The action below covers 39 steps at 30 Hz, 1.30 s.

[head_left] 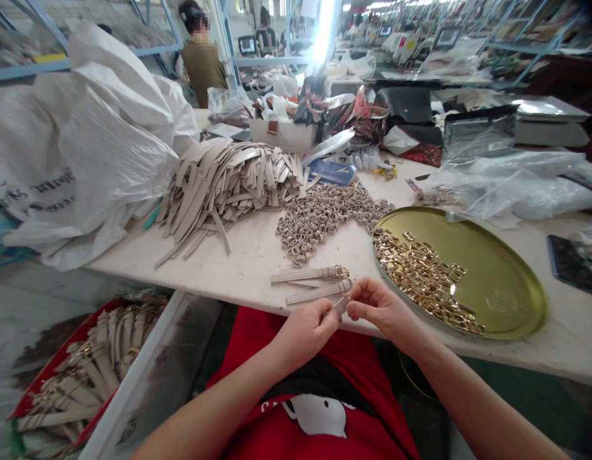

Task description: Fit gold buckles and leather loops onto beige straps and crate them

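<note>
At the table's front edge, my left hand (pixel 303 332) is closed around a narrow beige strap (pixel 341 304), mostly hidden by the fingers. My right hand (pixel 384 312) meets it at the strap's end, thumb and forefinger pinching at a small gold buckle (pixel 350 296) that is partly covered. Just beyond my hands lie a few beige straps with gold buckles (pixel 309 275). Farther back is a spread of small beige loops (pixel 315 217). To the right, a round gold tray (pixel 506 275) bears a heap of loose gold buckles (pixel 423 271).
A large pile of beige straps (pixel 228 179) lies back left, beside a white sack (pixel 108 140). Below left, a red-rimmed container (pixel 46 377) holds buckled straps. Plastic bags (pixel 525 185) and a phone (pixel 571 262) lie right. A person (pixel 202 64) is in the background.
</note>
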Motion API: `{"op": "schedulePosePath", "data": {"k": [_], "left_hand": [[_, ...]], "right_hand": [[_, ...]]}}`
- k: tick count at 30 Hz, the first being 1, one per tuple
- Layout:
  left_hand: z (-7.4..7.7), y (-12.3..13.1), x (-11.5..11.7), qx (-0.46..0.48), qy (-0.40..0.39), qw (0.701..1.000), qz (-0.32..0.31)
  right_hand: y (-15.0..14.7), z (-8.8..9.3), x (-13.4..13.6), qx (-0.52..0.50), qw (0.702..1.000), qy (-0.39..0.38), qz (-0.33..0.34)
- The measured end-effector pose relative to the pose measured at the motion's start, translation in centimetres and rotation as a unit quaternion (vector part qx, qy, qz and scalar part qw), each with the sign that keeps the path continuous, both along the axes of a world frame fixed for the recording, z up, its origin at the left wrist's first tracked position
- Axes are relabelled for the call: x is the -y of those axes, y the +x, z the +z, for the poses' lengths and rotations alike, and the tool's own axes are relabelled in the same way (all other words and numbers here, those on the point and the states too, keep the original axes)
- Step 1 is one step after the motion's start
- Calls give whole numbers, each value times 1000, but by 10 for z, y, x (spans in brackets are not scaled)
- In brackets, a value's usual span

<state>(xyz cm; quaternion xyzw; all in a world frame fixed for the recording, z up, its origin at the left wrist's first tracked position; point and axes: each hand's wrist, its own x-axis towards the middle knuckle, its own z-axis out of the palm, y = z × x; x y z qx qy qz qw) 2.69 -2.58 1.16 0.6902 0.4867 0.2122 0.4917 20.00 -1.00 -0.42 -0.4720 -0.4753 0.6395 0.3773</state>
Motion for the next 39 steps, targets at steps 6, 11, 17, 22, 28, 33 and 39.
{"op": "schedulePosePath", "data": {"k": [6,11,17,22,28,33,39], "left_hand": [[2,0,-8,20,-42,998,-33],[-6,-4,-12,49,-89,995,-9],[-16,-5,-13,67,-145,987,-2],[-20,-4,-13,102,-124,987,25],[-23,-5,-5,155,-159,974,31],[-20,-6,1,174,-225,958,39],[-11,-9,18,155,-193,968,52]], "right_hand": [[-7,-9,5,-42,998,-34,-24],[-18,-17,11,-94,989,-94,-60],[-21,-24,5,-124,975,-109,-151],[-26,-28,13,-98,983,-103,-120],[-30,-29,25,-91,983,-100,-122],[-31,-20,33,-71,988,-85,-109],[-28,-5,54,209,947,231,-85]]}}
